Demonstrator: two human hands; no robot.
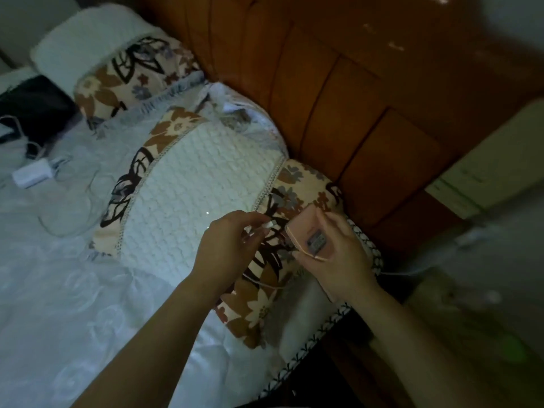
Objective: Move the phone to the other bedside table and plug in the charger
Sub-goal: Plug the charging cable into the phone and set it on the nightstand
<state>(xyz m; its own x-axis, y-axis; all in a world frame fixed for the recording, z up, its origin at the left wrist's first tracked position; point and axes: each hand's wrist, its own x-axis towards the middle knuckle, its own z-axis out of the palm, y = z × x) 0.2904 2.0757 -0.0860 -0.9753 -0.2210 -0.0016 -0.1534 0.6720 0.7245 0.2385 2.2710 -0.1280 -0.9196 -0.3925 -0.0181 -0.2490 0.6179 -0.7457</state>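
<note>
My right hand [338, 257] grips a pink phone [306, 228] above the near pillow, its back toward me. My left hand [226, 242] pinches the white plug end of a charger cable [269, 224] just left of the phone's edge. The plug and the phone are a small gap apart. The thin white cable [265, 282] trails below my hands and off to the right across the bed edge. A pale bedside table [482, 172] stands at the right, beside the headboard.
Two floral pillows [191, 184] lie against the orange padded headboard [353, 98]. On the bed at the left lie a white power adapter [31, 173] with looped cable and a dark bag [32, 107]. The bed's trimmed edge [309, 354] runs lower right.
</note>
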